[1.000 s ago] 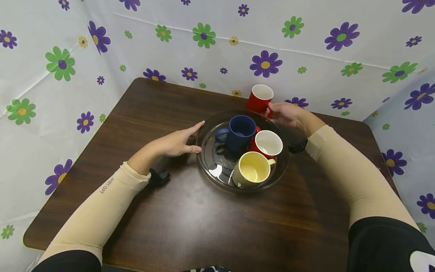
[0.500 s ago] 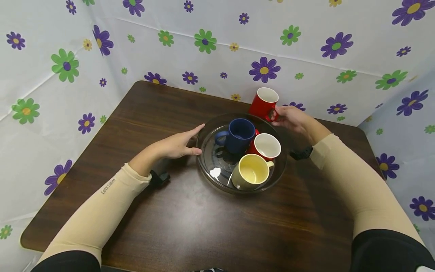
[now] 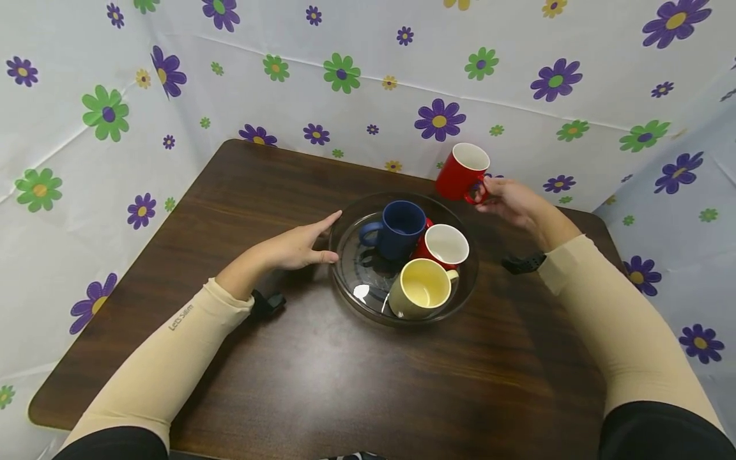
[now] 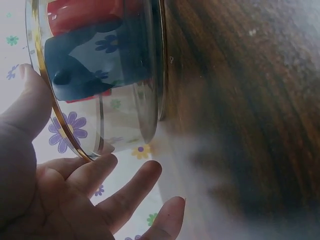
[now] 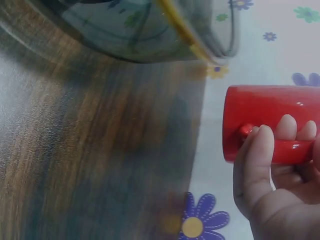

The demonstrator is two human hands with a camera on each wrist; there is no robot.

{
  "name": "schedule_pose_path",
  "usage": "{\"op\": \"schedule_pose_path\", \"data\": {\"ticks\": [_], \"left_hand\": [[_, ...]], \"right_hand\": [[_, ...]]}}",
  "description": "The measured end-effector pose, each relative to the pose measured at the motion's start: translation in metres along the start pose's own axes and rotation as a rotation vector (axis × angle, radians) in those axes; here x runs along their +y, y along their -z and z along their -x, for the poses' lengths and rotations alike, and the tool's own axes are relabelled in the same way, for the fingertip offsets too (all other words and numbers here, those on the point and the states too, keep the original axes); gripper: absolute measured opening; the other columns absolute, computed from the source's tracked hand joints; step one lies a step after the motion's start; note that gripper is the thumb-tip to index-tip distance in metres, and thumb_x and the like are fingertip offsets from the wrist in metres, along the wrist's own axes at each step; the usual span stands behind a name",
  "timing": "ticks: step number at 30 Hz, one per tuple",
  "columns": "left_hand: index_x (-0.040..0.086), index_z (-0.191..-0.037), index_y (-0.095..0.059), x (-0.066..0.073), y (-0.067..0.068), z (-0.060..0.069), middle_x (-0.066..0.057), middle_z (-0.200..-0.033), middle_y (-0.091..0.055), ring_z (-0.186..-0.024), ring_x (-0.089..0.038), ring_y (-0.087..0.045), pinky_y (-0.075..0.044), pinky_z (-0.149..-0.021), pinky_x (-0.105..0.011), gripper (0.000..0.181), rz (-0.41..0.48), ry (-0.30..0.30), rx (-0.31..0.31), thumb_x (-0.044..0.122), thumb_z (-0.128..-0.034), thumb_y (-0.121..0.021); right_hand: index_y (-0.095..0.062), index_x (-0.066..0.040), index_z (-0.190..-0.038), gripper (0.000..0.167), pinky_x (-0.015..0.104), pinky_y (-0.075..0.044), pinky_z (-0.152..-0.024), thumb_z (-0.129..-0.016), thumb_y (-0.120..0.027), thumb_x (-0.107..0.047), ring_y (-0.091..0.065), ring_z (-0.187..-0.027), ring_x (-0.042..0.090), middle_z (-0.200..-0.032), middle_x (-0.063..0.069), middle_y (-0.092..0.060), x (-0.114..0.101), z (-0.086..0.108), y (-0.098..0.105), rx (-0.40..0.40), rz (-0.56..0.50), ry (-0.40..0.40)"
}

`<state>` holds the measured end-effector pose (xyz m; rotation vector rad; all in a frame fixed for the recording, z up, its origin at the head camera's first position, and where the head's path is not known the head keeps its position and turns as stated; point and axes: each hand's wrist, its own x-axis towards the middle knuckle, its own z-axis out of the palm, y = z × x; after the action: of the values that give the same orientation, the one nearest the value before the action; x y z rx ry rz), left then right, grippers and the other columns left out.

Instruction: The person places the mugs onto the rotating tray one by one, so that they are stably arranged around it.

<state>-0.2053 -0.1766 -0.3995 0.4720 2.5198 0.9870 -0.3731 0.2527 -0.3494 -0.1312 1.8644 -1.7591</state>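
My right hand (image 3: 514, 206) pinches the handle of a red mug (image 3: 455, 176) with a white inside. That mug is raised behind the bowl's right side, leaning a little; the right wrist view shows my fingers (image 5: 259, 155) through and around its handle. A large smoky glass bowl (image 3: 354, 271) with a gold rim (image 4: 57, 112) stands mid-table. In it are a blue mug (image 3: 393, 237), a second red mug (image 3: 445, 244) and a yellow mug (image 3: 411, 297). My left hand (image 3: 294, 248) rests at the bowl's left rim, thumb and fingers spread.
The dark wooden table (image 3: 322, 383) reaches to a flower-printed white sheet (image 3: 368, 38) that hangs at its back and sides. A black wrist device (image 3: 267, 303) sits under the left wrist, another (image 3: 522, 263) under the right.
My right hand has lifted the red mug from behind the bowl, up and to the right. The left hand stays at the rim, and the bowl's mugs keep their places.
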Motion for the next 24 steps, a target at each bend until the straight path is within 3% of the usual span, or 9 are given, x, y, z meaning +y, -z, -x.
{"op": "schedule_pose_path", "data": {"ticks": [6,12,24], "left_hand": [[0.02,-0.165,-0.002,-0.001,-0.001,0.001,-0.025,-0.162,-0.029,-0.148,-0.043,-0.03,-0.028,-0.116,-0.061,0.095,0.051,-0.012,0.008,0.037,-0.0983,-0.068],[0.013,-0.163,-0.002,0.0,-0.004,0.003,-0.027,-0.163,-0.023,-0.15,-0.042,-0.024,-0.024,-0.118,-0.06,0.095,0.064,-0.044,0.01,0.032,-0.0985,-0.069],[0.001,-0.152,-0.014,0.001,-0.01,0.004,-0.02,-0.167,-0.012,-0.152,-0.041,-0.018,-0.023,-0.118,-0.059,0.087,0.086,-0.061,0.034,0.028,-0.095,-0.074]], "right_hand": [[-0.062,-0.004,-0.086,0.034,0.029,-0.058,-0.079,-0.109,-0.044,-0.022,-0.062,-0.08,0.019,-0.083,0.007,-0.062,-0.004,0.015,-0.002,0.026,0.029,0.016],[-0.063,-0.004,-0.086,0.033,0.028,-0.058,-0.079,-0.107,-0.047,-0.025,-0.062,-0.08,0.019,-0.083,0.007,-0.062,-0.007,0.028,-0.008,0.067,0.057,0.02],[-0.063,-0.005,-0.089,0.031,0.026,-0.058,-0.078,-0.107,-0.048,-0.027,-0.062,-0.082,0.018,-0.086,0.006,-0.064,-0.013,0.051,-0.005,0.096,0.058,0.034]]}}
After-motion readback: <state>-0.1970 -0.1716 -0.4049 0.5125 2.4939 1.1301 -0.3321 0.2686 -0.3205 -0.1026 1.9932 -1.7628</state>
